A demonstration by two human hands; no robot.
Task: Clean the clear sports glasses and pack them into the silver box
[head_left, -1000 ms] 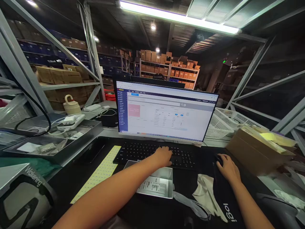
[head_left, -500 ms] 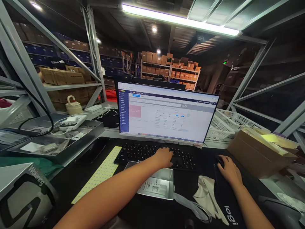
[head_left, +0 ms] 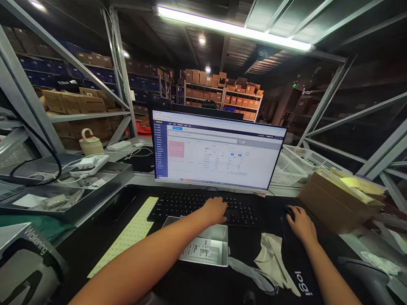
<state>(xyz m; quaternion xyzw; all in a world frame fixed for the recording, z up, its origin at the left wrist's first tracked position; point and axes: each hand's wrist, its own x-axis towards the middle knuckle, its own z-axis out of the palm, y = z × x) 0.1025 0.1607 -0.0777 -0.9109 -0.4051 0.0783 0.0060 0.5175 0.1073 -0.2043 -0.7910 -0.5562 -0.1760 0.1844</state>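
My left hand [head_left: 215, 210] rests on the right part of the black keyboard [head_left: 181, 205], fingers lightly bent over the keys and holding nothing. Its forearm crosses above an uncovered silver box [head_left: 222, 245] with a printed label inside, hiding part of it. Over at the right, my right hand [head_left: 300, 224] is wrapped round a black computer mouse [head_left: 290, 212] on the dark mat marked "logi". Behind the keyboard stands a lit monitor [head_left: 197, 165] with a page of menus and a table. Between the box and my right forearm lies a crumpled beige cloth [head_left: 270, 258].
A yellow dotted sheet [head_left: 127, 235] and a black phone [head_left: 119, 203] lie left of the keyboard. Farther left is a grey tray [head_left: 108, 182] with a power strip. At right stand a cardboard box [head_left: 330, 203] and white baskets [head_left: 288, 169]. Metal rack posts frame the desk.
The whole view has shifted slightly, so things appear a little farther left. Both hands stay in place on the keyboard and the mouse.
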